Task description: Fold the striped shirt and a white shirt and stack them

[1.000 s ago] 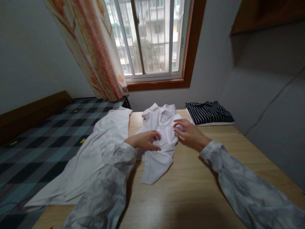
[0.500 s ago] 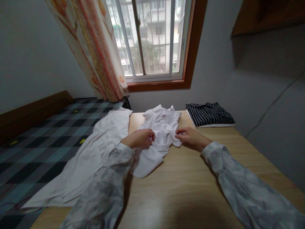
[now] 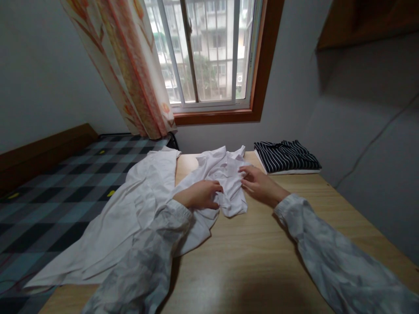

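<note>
A crumpled white shirt lies on the wooden table in front of me, with creases and an uneven front edge. My left hand rests over its left part, thumb and fingers apart. At the shirt's right edge is my right hand; its fingers are spread and the tips touch or nearly touch the cloth. Farther left, a second white garment is laid lengthwise along the table's edge, partly hidden behind my left sleeve.
A folded black-and-white striped garment sits on white cloth at the table's back right. To the left is a bed with a checked cover. A window and curtain are behind; a wooden shelf hangs upper right.
My left hand has moved slightly right and its fingers have loosened. The right hand has shifted a little up the shirt's edge and spread. The shirt's front right part now lies nearer me.
</note>
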The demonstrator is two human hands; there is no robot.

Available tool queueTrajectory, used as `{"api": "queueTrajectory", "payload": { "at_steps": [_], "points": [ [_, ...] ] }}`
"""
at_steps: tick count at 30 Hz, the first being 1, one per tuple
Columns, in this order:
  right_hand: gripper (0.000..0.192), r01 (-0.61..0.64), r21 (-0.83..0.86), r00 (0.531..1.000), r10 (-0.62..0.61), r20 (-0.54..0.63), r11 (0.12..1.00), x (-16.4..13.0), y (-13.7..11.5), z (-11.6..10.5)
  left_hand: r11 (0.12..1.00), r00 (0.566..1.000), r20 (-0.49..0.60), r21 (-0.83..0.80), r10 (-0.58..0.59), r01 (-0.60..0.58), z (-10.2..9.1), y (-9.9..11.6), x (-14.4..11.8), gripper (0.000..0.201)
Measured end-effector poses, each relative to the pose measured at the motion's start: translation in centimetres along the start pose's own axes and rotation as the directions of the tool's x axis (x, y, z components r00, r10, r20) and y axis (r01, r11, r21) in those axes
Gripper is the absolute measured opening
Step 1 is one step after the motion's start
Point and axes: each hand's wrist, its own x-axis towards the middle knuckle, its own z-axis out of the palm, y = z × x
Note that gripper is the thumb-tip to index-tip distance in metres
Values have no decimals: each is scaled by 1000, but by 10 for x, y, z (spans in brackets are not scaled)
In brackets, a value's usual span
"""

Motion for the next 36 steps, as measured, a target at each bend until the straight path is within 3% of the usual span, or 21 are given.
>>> {"api": "queueTrajectory", "payload": {
  "at_steps": [2,4,7,9,11,13,18,21,23,26,29,32,34,36],
  "points": [
    [62,55,-188,983,-86,-161,981,-2,18,3,999,999,35,-45,-18,20,0,-2,0,36],
    [69,88,-285,979,-136,-154,955,-3,33,3,990,994,98,-133,-40,53,-3,-1,-1,35],
    [42,114,-315,989,-138,-52,942,-3,42,-1,955,985,167,-278,-53,98,-12,0,-5,34],
    [19,123,-321,992,-128,5,939,-1,38,-6,937,986,156,-331,-65,114,-18,0,-8,33],
    [13,116,-326,993,-121,7,938,0,26,-12,936,992,81,-332,-98,120,-24,-4,-11,29],
    [16,111,-303,991,-129,-38,947,0,11,-17,948,985,-61,-288,-160,136,-30,-12,-14,24],
    [25,60,-87,981,-74,-178,994,0,-13,-22,955,860,-426,-39,-281,293,-47,-37,-24,17],
    [38,-24,1,986,23,-163,1000,2,-17,-17,938,796,-535,20,-283,347,-59,-33,-28,25],
    [44,-55,17,989,57,-134,998,3,-20,-11,962,793,-565,-6,-228,272,-62,-19,-26,30],
    [46,-48,57,993,54,-103,997,3,-28,-5,995,874,-475,-48,-100,87,-54,12,-17,26],
    [44,-31,122,996,41,-83,992,2,-37,-2,986,949,-278,23,-152,164,-32,34,-6,49],
    [40,-8,149,997,19,-72,989,1,-39,-1,957,960,-130,126,-247,263,-12,36,0,49],
    [40,49,108,997,-43,-57,993,-1,-33,-4,947,959,-88,154,-270,281,-5,30,1,43],
    [68,106,37,994,-105,-13,994,-4,-22,-8,945,957,-85,155,-277,287,-6,21,-1,37]
  ]
}}
